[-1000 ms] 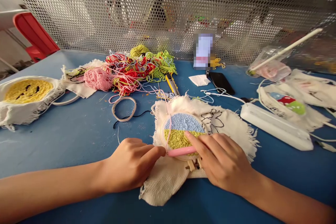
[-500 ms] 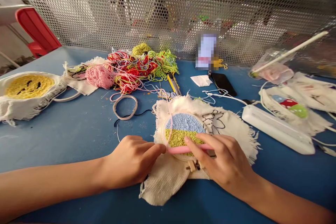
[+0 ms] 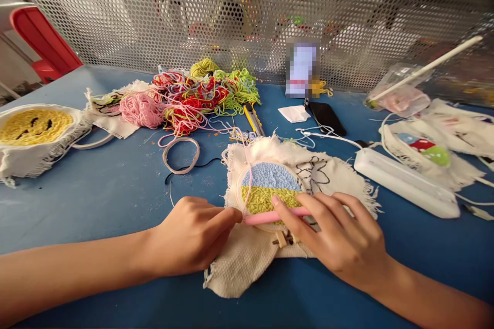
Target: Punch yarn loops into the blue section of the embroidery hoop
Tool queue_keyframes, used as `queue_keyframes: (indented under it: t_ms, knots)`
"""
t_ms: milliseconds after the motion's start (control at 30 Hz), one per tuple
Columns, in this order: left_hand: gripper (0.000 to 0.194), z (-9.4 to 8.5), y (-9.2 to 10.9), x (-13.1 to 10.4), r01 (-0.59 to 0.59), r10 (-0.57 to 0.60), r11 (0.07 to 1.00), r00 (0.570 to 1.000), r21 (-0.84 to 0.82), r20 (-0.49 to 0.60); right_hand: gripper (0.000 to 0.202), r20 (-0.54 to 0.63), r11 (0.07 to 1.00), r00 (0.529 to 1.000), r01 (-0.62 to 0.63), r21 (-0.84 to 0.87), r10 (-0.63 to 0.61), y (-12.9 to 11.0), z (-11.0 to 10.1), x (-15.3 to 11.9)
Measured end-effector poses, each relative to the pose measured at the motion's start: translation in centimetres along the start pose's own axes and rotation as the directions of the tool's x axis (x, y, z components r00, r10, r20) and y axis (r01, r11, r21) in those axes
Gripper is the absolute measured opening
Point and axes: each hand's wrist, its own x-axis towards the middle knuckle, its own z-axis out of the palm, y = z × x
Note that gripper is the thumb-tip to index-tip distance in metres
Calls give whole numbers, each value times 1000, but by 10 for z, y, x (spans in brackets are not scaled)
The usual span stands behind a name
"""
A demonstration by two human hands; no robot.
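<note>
Cream fabric [image 3: 247, 267] lies in front of me, stretched in a round embroidery hoop [image 3: 237, 185] with a looped patch, blue above and yellow-green below. A pink punch needle [image 3: 266, 217] lies sideways over the lower part of the patch. My right hand [image 3: 343, 234] holds its right end between thumb and fingers, the other fingers loosely bent. My left hand [image 3: 204, 234] is closed in a pinch at its left end, where pink yarn [image 3: 249, 172] runs down across the patch. Its fingertips hide the exact grip.
Tangled yarn [image 3: 193, 97], a yellow cutter [image 3: 253, 119], and a bare wooden hoop [image 3: 181, 156] lie beyond the fabric. A black phone [image 3: 327, 118] and white power strip [image 3: 407, 182] are at right. Other stitched pieces flank both sides; a perforated metal panel [image 3: 127, 15] stands behind.
The view has shifted slightly. My right hand's fingers have spread a little along the punch needle; my left hand keeps its pinch at the other end.
</note>
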Motion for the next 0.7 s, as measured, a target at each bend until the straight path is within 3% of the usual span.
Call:
queue_keyframes:
  t_ms: [133,267,400,567,700]
  knots:
    - [17,-3,-2,0,-22,23,999,1000,49,-21,50,10,985,1000,22,174,-24,2,4,-6]
    - [12,-9,-6,3,-80,86,941,996,330,-5,48,49,966,998,14,259,-28,3,9,-10]
    - [11,-13,-9,8,-66,56,853,998,517,35,46,84,968,996,9,251,-31,7,10,-9]
    - [11,-9,-12,8,-12,-27,876,997,483,74,43,61,995,998,-14,99,8,17,10,-8]
    - [12,-8,-15,9,17,-49,894,997,448,60,17,65,991,996,-70,112,63,23,14,-7]
